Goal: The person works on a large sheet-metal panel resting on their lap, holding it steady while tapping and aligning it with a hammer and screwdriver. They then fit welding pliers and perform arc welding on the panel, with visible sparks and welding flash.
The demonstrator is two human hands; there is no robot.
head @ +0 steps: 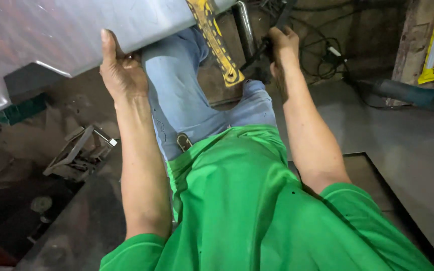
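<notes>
Over a cluttered floor (418,150), left hand (121,70) grips sheet-metal edge (76,30).

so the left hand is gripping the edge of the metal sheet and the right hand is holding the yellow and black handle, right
Not quite. In the head view the left hand does grip the edge of the metal sheet, but the right hand is closed on a dark tool, not the yellow and black handle, which lies apart from it.
</notes>
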